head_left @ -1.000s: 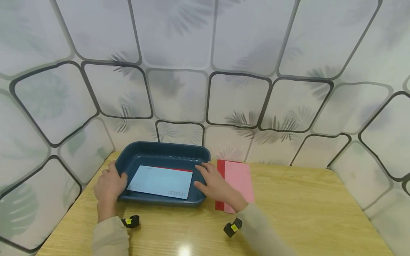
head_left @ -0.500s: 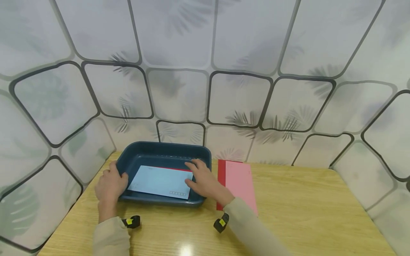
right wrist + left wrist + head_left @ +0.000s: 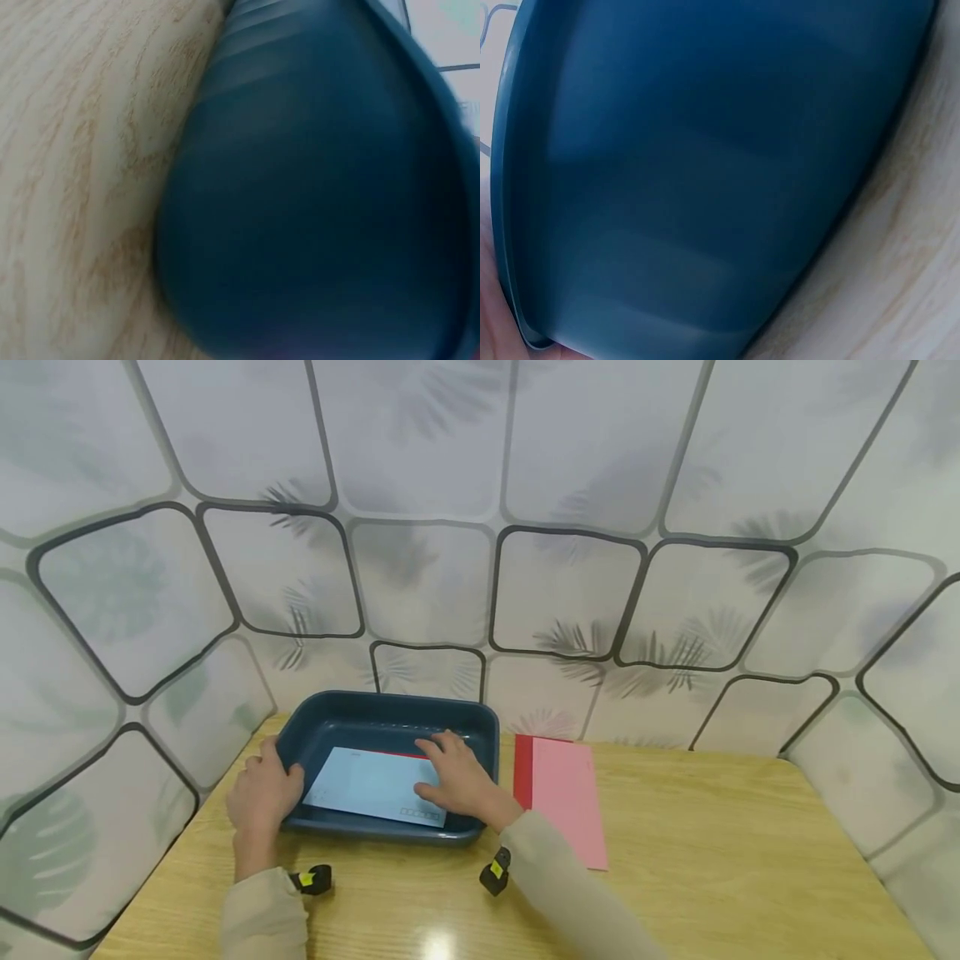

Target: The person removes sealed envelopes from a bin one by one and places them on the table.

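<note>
A dark blue tray [image 3: 397,838] sits on the table at the left in the head view. My left hand [image 3: 262,789] grips its left rim, thumb over the inner side; the left wrist view shows the tray's outer wall [image 3: 690,172] with part of the hand at the rim. In the tray lies a light blue envelope [image 3: 367,785], with a strip of red paper showing behind its far edge. My right hand [image 3: 459,781] reaches in across the tray's right rim, fingers spread and relaxed over the envelope's right end. The outer wall fills most of the right wrist view.
Just right of the tray, a pink envelope [image 3: 566,793] lies over red paper [image 3: 523,768] on the wooden table [image 3: 712,843]. A patterned wall [image 3: 420,585] rises directly behind the table. Each wrist carries a small black camera [image 3: 495,872].
My right hand has moved left, from the tray's right rim to over the envelope's right end. The left hand keeps its grip on the rim.
</note>
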Available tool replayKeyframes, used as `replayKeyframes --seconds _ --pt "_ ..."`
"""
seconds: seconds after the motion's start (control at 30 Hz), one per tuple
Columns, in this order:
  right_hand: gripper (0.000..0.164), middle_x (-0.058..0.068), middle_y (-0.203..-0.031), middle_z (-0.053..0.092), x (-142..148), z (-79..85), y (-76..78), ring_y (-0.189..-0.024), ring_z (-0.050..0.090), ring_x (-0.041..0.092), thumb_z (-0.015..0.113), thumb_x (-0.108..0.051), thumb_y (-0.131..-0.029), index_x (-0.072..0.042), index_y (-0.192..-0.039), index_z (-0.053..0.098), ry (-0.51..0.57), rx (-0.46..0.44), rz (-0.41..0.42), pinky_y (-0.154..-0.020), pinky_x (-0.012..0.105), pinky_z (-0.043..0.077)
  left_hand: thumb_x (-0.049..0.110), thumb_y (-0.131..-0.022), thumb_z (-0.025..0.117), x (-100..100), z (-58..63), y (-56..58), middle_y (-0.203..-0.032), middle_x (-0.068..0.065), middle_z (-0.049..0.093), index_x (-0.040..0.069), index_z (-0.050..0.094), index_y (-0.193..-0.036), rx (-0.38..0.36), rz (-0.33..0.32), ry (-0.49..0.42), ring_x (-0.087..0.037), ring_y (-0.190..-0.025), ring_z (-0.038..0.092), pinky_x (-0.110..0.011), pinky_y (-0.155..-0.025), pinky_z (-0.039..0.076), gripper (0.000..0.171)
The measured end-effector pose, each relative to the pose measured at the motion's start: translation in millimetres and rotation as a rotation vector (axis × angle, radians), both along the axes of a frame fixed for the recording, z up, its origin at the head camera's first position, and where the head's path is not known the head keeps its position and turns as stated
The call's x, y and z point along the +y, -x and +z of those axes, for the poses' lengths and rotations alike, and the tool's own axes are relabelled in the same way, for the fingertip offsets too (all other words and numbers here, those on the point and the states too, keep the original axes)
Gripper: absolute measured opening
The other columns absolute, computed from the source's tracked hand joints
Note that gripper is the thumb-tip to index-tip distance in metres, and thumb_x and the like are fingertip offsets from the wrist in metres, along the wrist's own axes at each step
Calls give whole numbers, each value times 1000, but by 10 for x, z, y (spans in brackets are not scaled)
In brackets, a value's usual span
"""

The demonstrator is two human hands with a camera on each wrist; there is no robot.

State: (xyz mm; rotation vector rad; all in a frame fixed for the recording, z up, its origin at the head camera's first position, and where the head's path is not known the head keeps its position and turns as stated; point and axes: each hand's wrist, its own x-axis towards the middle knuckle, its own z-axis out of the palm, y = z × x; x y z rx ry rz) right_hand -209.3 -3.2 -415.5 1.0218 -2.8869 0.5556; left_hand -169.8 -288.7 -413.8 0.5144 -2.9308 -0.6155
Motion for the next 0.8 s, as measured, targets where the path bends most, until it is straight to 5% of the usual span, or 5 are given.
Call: replayKeyframes --seconds 0.8 --pt "79 14 -142 36 -146 -174 74 -133 21 32 62 -55 -77 -19 -141 34 -153 -65 -39 -107 49 25 26 -90 43 17 -2 3 -116 -39 42 -1 17 -141 6 7 11 -53 -96 47 -64 -72 42 63"
